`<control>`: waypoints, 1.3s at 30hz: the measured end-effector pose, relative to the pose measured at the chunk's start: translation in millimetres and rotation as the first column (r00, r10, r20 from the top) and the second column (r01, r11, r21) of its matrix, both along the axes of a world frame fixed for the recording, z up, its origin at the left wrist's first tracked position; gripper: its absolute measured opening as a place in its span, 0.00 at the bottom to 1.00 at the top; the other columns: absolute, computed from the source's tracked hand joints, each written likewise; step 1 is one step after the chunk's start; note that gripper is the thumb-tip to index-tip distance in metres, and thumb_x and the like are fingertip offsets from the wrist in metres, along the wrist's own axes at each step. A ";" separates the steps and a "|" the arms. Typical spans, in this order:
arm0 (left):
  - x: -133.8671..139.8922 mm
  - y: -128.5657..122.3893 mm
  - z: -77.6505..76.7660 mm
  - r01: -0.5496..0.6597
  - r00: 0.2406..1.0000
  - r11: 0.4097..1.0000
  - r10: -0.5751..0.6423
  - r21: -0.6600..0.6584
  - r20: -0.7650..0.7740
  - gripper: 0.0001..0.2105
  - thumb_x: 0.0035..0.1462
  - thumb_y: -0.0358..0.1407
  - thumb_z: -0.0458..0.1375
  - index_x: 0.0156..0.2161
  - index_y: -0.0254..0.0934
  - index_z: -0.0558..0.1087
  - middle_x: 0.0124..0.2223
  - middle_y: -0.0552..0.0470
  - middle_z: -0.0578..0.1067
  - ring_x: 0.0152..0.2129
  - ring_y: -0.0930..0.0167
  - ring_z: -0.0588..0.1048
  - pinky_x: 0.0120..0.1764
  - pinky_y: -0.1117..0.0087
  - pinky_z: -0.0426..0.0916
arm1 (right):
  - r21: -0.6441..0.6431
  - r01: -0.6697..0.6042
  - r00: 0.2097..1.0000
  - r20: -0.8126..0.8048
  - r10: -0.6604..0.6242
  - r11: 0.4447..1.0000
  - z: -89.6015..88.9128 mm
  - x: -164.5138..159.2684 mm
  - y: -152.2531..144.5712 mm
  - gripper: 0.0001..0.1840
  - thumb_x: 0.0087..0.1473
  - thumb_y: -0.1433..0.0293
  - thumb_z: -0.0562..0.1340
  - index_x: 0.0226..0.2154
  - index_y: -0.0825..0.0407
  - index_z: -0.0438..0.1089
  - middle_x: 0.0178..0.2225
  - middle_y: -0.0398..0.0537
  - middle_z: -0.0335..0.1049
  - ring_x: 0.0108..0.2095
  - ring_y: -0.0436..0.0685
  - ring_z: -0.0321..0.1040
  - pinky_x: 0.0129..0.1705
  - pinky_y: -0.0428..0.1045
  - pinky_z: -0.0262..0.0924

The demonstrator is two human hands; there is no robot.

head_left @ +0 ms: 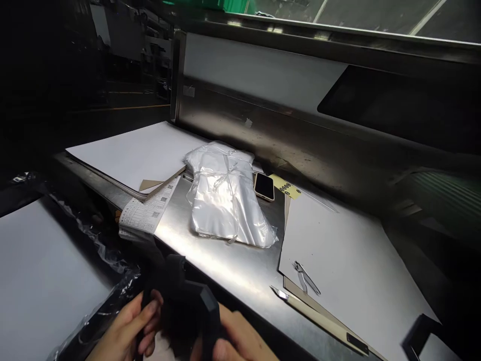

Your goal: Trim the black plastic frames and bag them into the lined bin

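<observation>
Low in the head view, my left hand [130, 323] is closed, its thumb and fingers pinching the left side of a black angular frame-like part [210, 303]. On the other side, my right hand [240, 333] grips the same part with curled fingers. The part is dark and partly blurred, so its exact kind is unclear. It is held in front of the metal table's [221, 265] near edge. Beyond it on the table lies a tied stack of clear plastic bags [218, 200]. A craft knife [319, 316] with a cream handle and a nail clipper [306, 278] lie to the right.
A stack of white sheets [131, 150] covers the table's left end, above printed label sheets [145, 213]. A phone [264, 186] and yellow paper [283, 185] lie behind the bags. A white board [338, 245] is at right, with another black part [423, 338]. Plastic-lined container [99, 245] stands left.
</observation>
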State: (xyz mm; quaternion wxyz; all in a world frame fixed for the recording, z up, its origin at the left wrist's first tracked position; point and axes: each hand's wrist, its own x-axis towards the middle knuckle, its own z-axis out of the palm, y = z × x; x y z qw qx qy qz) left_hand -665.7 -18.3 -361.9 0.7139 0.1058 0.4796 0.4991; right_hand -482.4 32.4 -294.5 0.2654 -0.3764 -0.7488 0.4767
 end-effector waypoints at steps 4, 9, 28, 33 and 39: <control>-15.8 1.2 -6.0 -0.095 0.989 0.988 0.108 -0.125 0.097 0.17 0.36 0.44 0.64 0.25 0.35 0.63 0.14 0.66 0.54 0.07 0.87 0.47 0.12 0.83 0.42 | 0.461 0.139 0.934 0.233 -0.271 0.877 4.8 2.5 79.5 0.14 0.52 0.61 0.53 0.33 0.54 0.67 0.34 0.51 0.67 0.38 0.55 0.63 0.40 0.50 0.58; -25.4 -4.2 -16.8 -0.099 0.962 0.985 0.130 -0.138 0.240 0.17 0.34 0.43 0.65 0.25 0.34 0.66 0.12 0.66 0.54 0.06 0.88 0.47 0.10 0.85 0.41 | 0.493 0.104 0.838 0.424 -0.343 0.864 -6.3 8.8 151.4 0.11 0.50 0.63 0.58 0.27 0.55 0.66 0.31 0.44 0.66 0.36 0.52 0.63 0.40 0.54 0.57; 6.8 2.8 48.3 -0.092 0.993 0.989 0.099 0.117 -0.060 0.14 0.31 0.31 0.66 0.26 0.33 0.68 0.13 0.65 0.52 0.11 0.84 0.50 0.14 0.81 0.49 | 0.062 0.138 0.990 -0.006 -0.138 0.988 0.3 -58.1 6.9 0.09 0.47 0.66 0.58 0.21 0.53 0.70 0.21 0.44 0.68 0.25 0.52 0.62 0.31 0.48 0.55; 9.0 -9.7 37.9 0.064 0.989 0.997 -0.058 0.041 -0.137 0.13 0.36 0.34 0.64 0.20 0.35 0.62 0.14 0.64 0.52 0.11 0.84 0.47 0.14 0.80 0.45 | -0.302 0.181 0.971 -0.097 -0.219 0.936 -18.6 -45.5 -21.6 0.10 0.45 0.66 0.61 0.18 0.53 0.68 0.19 0.42 0.64 0.24 0.50 0.58 0.28 0.45 0.51; -11.4 -28.7 5.4 0.172 0.936 0.983 -0.181 -0.056 -0.303 0.12 0.46 0.39 0.58 0.23 0.36 0.60 0.15 0.64 0.53 0.12 0.82 0.46 0.15 0.78 0.46 | -0.735 0.142 0.759 -0.349 -0.550 0.663 -44.1 -10.8 -42.9 0.17 0.41 0.56 0.61 0.18 0.52 0.61 0.19 0.38 0.58 0.23 0.46 0.55 0.30 0.44 0.54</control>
